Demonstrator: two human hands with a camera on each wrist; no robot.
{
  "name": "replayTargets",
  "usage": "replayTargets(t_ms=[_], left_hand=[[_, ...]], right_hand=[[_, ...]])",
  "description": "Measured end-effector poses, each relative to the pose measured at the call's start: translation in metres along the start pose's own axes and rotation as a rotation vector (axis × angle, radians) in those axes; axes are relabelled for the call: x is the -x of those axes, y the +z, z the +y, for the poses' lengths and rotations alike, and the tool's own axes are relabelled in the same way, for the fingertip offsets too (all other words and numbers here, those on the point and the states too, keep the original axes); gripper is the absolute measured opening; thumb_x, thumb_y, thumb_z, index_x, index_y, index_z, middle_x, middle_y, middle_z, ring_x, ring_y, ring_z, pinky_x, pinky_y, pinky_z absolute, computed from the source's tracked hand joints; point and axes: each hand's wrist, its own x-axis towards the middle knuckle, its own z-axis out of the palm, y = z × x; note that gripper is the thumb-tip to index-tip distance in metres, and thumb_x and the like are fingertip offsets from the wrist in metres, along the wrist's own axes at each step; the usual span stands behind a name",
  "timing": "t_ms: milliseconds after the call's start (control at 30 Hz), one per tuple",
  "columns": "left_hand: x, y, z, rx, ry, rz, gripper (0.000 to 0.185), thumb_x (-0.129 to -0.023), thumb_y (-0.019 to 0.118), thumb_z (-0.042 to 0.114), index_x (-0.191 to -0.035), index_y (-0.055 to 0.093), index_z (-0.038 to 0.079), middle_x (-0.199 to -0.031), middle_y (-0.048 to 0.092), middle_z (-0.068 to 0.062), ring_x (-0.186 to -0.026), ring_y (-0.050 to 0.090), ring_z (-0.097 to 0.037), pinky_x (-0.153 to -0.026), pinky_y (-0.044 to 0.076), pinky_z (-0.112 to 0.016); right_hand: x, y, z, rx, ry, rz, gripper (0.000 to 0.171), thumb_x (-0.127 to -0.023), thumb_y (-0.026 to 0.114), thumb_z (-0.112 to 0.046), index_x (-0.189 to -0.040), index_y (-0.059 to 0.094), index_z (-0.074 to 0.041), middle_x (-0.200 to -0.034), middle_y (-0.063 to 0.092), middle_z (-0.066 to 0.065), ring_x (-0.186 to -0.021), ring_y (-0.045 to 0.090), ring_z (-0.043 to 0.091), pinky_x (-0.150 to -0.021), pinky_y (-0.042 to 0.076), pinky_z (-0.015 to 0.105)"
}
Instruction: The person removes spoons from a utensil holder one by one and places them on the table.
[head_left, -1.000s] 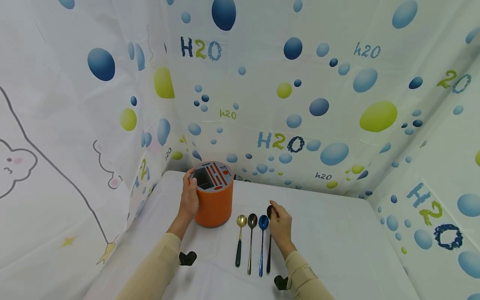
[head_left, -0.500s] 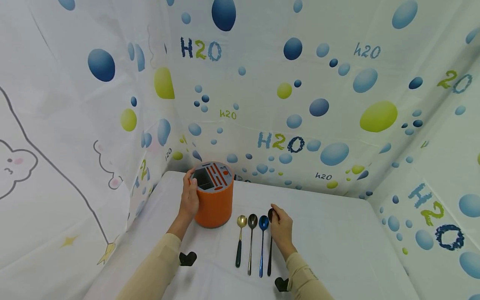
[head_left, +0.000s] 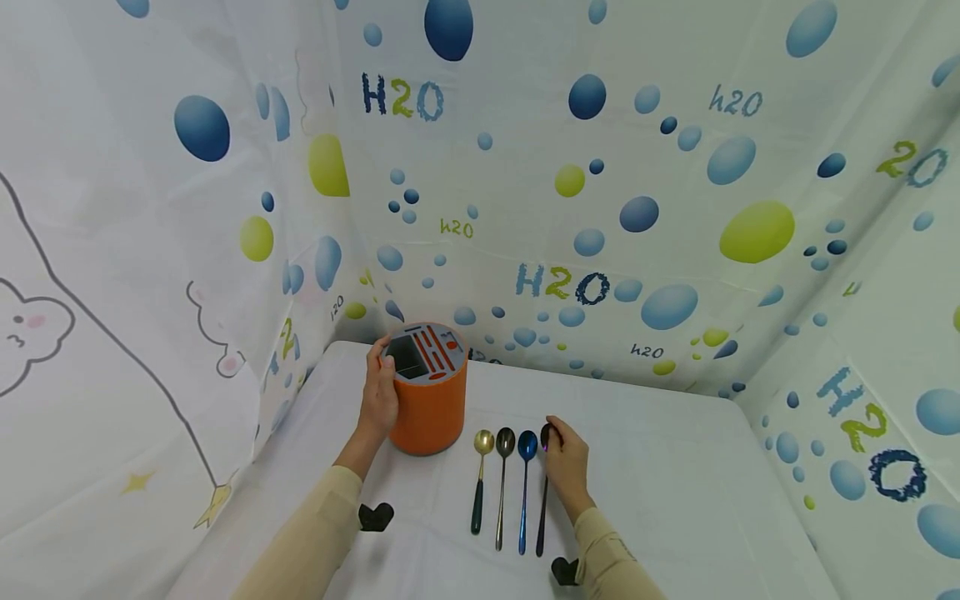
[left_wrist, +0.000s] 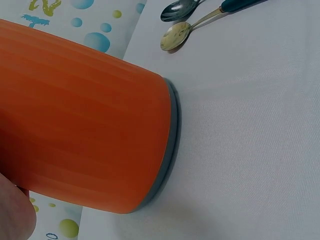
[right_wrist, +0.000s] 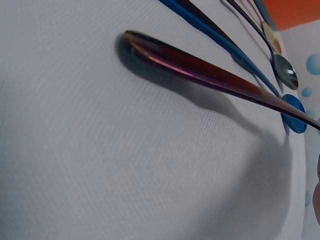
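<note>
At the back left stands an orange cylindrical utensil holder (head_left: 431, 417) with a slotted grey top and one large square opening. My left hand (head_left: 379, 400) grips its left side, fingers at the top rim. A dark purple spoon (right_wrist: 195, 67) is pinched near its bowl by my right hand (head_left: 568, 462), its handle pointing toward me with the end close over the cloth. To its left lie a blue spoon (head_left: 526, 475), a dark silver spoon (head_left: 503, 475) and a gold spoon (head_left: 478, 475) with a dark green handle, bowls away from me.
Two black heart shapes, one at the left (head_left: 376, 517) and one at the right (head_left: 564, 572), lie near my forearms. A white cloth (head_left: 675, 483) covers the table. Patterned curtains (head_left: 525, 208) rise behind and on both sides.
My right hand has shifted slightly right and toward me with the purple spoon, widening the gap to the blue one. The left hand and utensil holder have stayed put.
</note>
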Motion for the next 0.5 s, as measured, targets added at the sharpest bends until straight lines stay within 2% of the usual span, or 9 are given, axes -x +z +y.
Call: replayTargets(t_ms=[200,400,500], left_hand=[[0.002,-0.001,0.007,0.017,-0.011,-0.013,0.052,-0.114,0.022,0.03,-0.163,0.019,0.013,-0.16,0.034,-0.019,-0.146,0.034,-0.037,-0.127,0.017,-0.059],[0.01,-0.004,0.039,0.021,-0.016,-0.045,0.053,-0.113,0.023,0.021,-0.162,0.018,0.003,-0.16,0.033,-0.024,-0.146,0.033,-0.039,-0.127,0.017,-0.061],[0.011,-0.004,0.044,0.018,-0.014,-0.049,0.053,-0.113,0.024,0.021,-0.162,0.018,0.002,-0.16,0.033,-0.024,-0.146,0.033,-0.039,-0.127,0.017,-0.061]], right_hand=[[0.002,-0.001,0.001,0.008,0.011,-0.001,0.026,-0.1,0.057,0.007,-0.123,0.07,0.007,-0.125,0.072,0.025,-0.121,0.067,0.042,-0.101,0.054,0.054],[0.002,-0.003,0.002,0.034,0.057,-0.039,0.026,-0.101,0.057,0.004,-0.124,0.07,0.005,-0.124,0.072,0.024,-0.116,0.068,0.04,-0.099,0.055,0.055],[0.002,-0.004,0.004,0.067,0.071,-0.046,0.025,-0.1,0.059,0.004,-0.122,0.072,0.004,-0.12,0.073,0.023,-0.11,0.069,0.038,-0.096,0.056,0.054]])
